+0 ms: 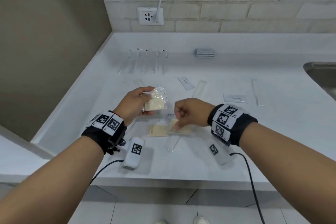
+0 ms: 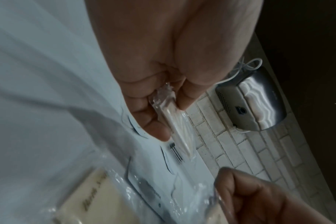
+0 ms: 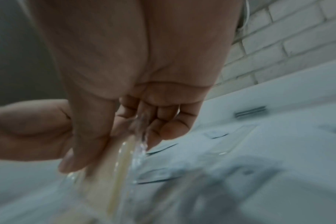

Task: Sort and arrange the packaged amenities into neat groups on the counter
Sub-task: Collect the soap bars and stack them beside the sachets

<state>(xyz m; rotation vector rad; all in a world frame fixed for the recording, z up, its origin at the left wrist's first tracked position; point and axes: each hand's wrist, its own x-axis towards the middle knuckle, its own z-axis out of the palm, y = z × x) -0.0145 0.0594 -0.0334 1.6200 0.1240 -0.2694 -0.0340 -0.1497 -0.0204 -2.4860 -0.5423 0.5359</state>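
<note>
From the head view, the left hand [image 1: 135, 100] is up off the counter [image 1: 236, 132] and holds a small stack of cream soap packets [image 1: 155, 102] in clear wrap, thumb on one side and fingers on the other. The right hand [image 1: 187, 112] is low and pinches the corner of one more soap packet [image 1: 175, 125], tipping it up. Another cream packet [image 1: 157, 130] lies flat just beside it. Farther back sit a row of long clear packets [image 1: 145, 62] and a small grey stack [image 1: 205, 52], already in neat groups. White sachets [image 1: 235, 98] lie loose to the right.

In the left wrist view, the left hand's fingers [image 2: 153, 121] curl round the held stack [image 2: 177, 128], seen edge on. It looks snug.

In the right wrist view, the right hand's thumb and fingers [image 3: 163, 125] squeeze the shiny wrap of the picked packet [image 3: 113, 174]. The picture is blurry.

I think the good way is to grip the soap itself, not just the slippery wrap, then lay it square on the stack in the left hand. The last flat packet should follow, so all the soaps end up in one tidy pile.
</note>
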